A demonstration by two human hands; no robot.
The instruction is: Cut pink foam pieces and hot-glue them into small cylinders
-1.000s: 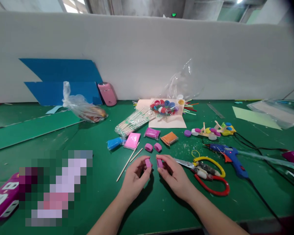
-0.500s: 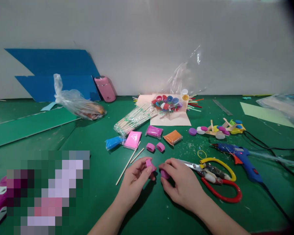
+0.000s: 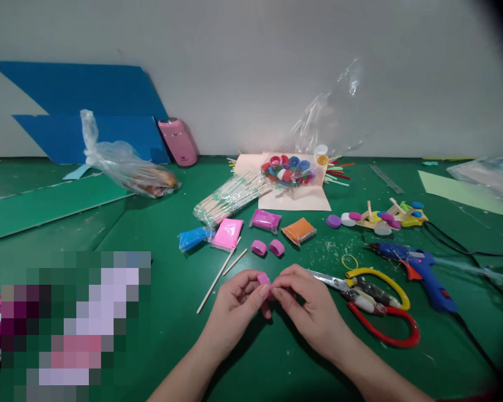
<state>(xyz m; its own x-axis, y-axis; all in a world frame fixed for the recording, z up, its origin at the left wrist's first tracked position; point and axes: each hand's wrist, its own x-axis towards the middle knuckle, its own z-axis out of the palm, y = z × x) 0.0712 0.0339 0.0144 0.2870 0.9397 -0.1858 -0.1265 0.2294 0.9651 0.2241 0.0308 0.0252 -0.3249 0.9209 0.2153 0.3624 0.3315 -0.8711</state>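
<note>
Pink cap point(image 3: 263, 278): btwn both hands, over green table point(image 3: 171, 324).
L hand point(image 3: 238, 301): thumb + fingers pinch cap, wrist angled in.
R hand point(image 3: 309, 304): fingers bent, tips by L's; grip mostly hidden, can't tell.
Loose pink caps point(image 3: 276, 248): two, just beyond hands.
Scissors point(image 3: 407, 326): nr R hand.

Head-worn view facing forward, down

No legible text, pink case point(image 3: 178, 142), mark blurred

bare hands point(image 3: 238, 304) point(image 3: 308, 301), bare forearms point(image 3: 358, 357)
</note>
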